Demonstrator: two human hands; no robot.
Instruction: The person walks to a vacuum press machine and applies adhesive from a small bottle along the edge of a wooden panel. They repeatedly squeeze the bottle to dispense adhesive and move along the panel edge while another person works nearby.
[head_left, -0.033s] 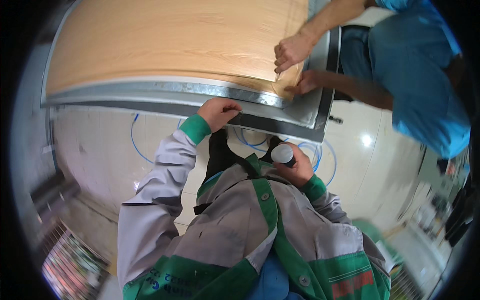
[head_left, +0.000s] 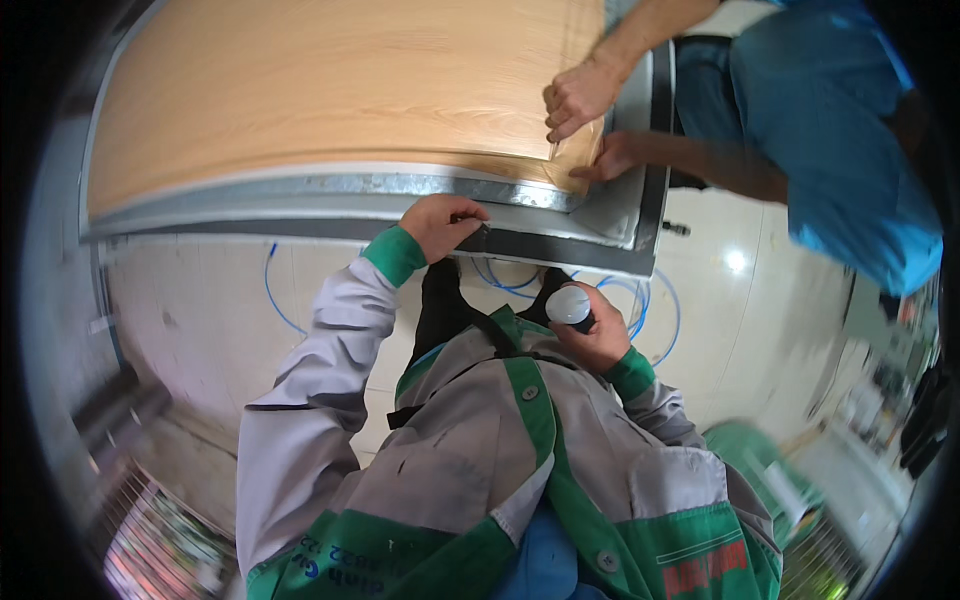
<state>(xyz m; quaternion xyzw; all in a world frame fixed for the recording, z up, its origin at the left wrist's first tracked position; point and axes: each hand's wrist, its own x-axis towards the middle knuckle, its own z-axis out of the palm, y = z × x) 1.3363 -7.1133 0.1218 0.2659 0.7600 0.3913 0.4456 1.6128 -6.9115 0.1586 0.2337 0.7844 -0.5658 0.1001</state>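
Observation:
My left hand (head_left: 441,227) is at the near edge of the worktable, its fingers curled together. Something small and dark shows at its fingertips, too small to name. Lower and to the right, my right hand (head_left: 598,335) is wrapped round a small cylindrical container (head_left: 569,304) with a pale round top and dark side, held in front of my body. On the table lies a wood-grain panel (head_left: 340,90), with a grey metal strip (head_left: 400,184) along its near edge. Another person's two hands (head_left: 583,98) work at the panel's near right corner.
The dark-edged worktable (head_left: 585,250) spans the far side. Blue hoses (head_left: 640,310) lie on the tiled floor below it. The other person, in blue clothes (head_left: 830,130), is at the right. Wire baskets (head_left: 160,540) stand at the lower left and lower right.
The whole view has shifted slightly. Both my hands keep nearly the same pose, and the container's top catches the light differently. The other person's hands stay at the panel corner.

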